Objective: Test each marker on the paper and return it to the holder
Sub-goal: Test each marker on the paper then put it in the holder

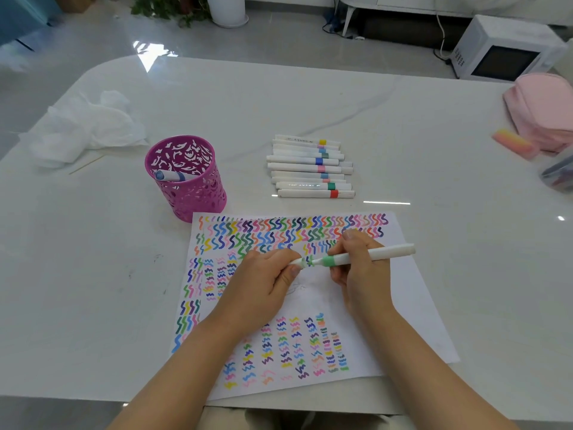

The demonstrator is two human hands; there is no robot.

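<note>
A white marker with a light green band (366, 255) lies level above the paper (412, 293), which is covered in coloured squiggles. My right hand (356, 268) grips its barrel near the band. My left hand (263, 277) pinches its cap (298, 262) at the left end; a small gap shows between cap and barrel. The pink perforated holder (186, 178) stands left of the paper with one blue-banded marker (169, 175) inside. A row of several white markers (310, 167) lies on the table behind the paper.
Crumpled white tissue (90, 125) and a thin wooden stick (86, 164) lie at the far left. A pink pouch (545, 113), a pink-yellow eraser (513, 142) and a clear container (558, 172) sit at the right edge. A microwave (502, 51) stands on the floor beyond.
</note>
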